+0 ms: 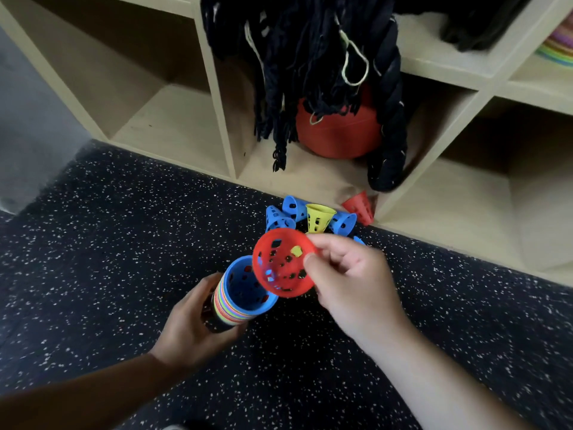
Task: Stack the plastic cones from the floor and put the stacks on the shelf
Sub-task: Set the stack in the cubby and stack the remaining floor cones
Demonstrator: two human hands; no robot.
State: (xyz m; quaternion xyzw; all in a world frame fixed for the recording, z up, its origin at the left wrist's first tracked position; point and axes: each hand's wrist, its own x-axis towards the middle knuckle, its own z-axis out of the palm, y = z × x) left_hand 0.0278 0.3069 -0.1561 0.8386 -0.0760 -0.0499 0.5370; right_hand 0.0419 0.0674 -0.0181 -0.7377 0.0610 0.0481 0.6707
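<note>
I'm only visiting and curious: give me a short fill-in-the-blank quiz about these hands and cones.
1. The right hand pinches the rim of a ____ cone.
2. The top cone of the stack in the left hand is ____.
3. The only loose cone on the floor that is neither blue nor red is ____.
Missing words: red; blue; yellow.

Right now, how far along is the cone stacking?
Partly done. Done: many cones already nest in the stack that the left hand grips. In hand: the right hand pinches a red cone by its rim, beside the stack's blue top. Left: a cluster of loose cones, blue, yellow and red, at the foot of the shelf, and this stack is not on it yet.
</note>
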